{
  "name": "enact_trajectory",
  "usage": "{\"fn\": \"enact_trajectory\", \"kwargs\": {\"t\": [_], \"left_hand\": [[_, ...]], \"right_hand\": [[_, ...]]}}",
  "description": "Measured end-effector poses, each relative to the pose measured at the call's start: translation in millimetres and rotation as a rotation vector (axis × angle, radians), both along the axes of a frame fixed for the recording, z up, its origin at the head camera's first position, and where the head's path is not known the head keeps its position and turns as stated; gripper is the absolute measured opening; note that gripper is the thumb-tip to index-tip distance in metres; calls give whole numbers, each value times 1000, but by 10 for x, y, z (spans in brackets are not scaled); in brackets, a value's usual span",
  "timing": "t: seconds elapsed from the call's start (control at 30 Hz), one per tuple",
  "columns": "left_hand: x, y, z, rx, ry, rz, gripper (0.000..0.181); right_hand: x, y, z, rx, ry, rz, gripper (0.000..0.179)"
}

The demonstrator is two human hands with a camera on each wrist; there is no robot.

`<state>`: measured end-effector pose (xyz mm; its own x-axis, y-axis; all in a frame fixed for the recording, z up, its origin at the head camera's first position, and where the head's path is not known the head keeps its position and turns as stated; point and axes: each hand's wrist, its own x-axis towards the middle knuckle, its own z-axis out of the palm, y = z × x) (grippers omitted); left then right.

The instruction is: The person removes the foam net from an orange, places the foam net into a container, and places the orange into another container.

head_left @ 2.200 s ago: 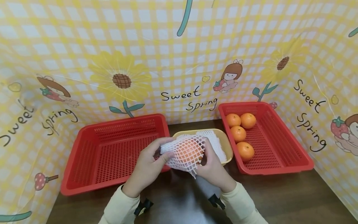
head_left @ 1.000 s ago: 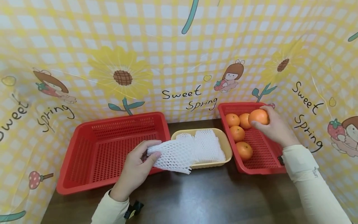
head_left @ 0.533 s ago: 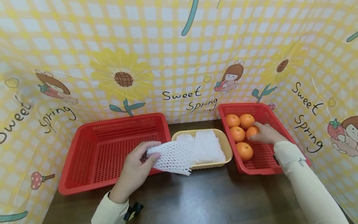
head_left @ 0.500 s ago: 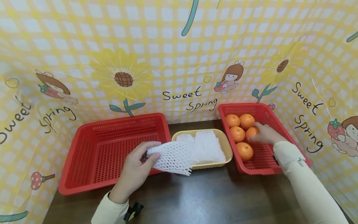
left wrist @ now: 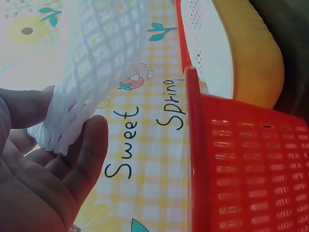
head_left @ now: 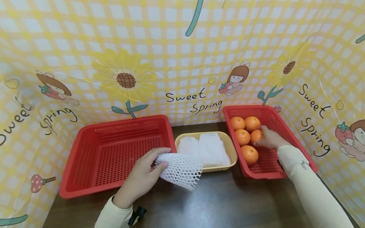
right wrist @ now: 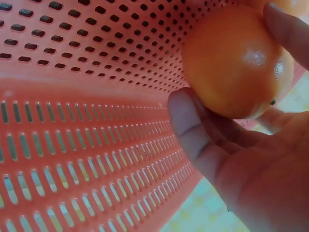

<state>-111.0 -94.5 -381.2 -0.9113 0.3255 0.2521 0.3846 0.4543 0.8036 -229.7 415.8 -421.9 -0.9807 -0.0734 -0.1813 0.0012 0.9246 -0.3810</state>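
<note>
My left hand pinches the gathered end of a white foam fruit net between thumb and fingers. The net hangs limp and flattened, its loose end pointing right, over the front of the yellow tray. In the left wrist view the net rises from the fingertips. Inside the right red basket, my right hand is loosely spread beside an orange. The right wrist view has this orange between thumb and fingers, which look loosened; contact is hard to tell.
More white foam nets lie stacked in the tray. Several bare oranges line the left side of the right basket. Another red basket stands at left, its perforated floor showing. Patterned cloth hangs behind the dark table.
The orange came out of the net and was set down among the others in the right basket. The right hand has since eased slightly off it. The left hand moved a little right with the net.
</note>
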Motion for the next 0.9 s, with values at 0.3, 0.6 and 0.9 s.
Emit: {"fn": "enact_trajectory", "kwargs": {"t": [0.3, 0.6, 0.9], "left_hand": [[9, 40, 11, -69, 14, -10, 39], [33, 68, 24, -87, 37, -20, 36], [51, 89, 53, -77, 19, -43, 41]], "right_hand": [[-16, 2, 23, -23, -51, -26, 80], [-74, 13, -46, -37, -39, -57, 81], [-31, -25, 154, -113, 36, -50, 87]]}}
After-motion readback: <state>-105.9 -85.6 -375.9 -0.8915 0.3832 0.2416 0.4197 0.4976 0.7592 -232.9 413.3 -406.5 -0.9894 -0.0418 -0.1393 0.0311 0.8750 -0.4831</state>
